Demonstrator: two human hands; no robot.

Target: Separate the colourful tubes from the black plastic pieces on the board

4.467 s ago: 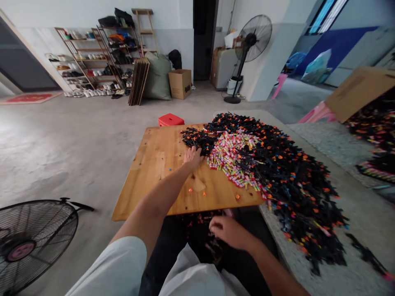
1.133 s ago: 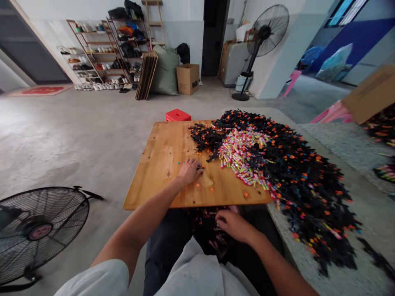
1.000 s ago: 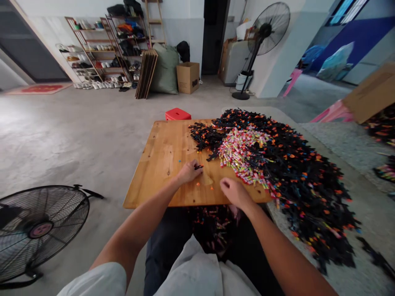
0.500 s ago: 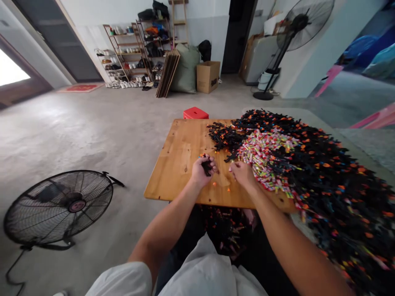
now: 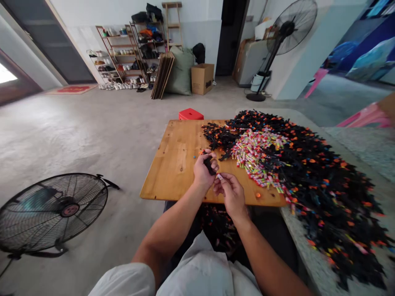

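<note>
My left hand [image 5: 202,172] is closed around a black plastic piece [image 5: 210,165] that has an orange bit at its far end. Just below it, my right hand [image 5: 233,192] pinches a small pink-and-white tube [image 5: 219,176], close against the near end of the black piece. Whether the two touch is too small to tell. Both hands are over the near part of a wooden board [image 5: 175,164]. To their right lies a heap of small pink, white and yellow tubes [image 5: 256,154]. A loose orange bit [image 5: 258,195] rests near the board's front edge.
A large pile of black pieces with orange parts [image 5: 327,181] covers the stone surface [image 5: 354,144] on the right. More black pieces lie below the board at my lap. A floor fan [image 5: 69,209] stands left, a red stool [image 5: 190,114] behind the board.
My right hand has moved from beside the tube heap toward me and in to my left hand, now with a tube between its fingers. The view has shifted slightly right.
</note>
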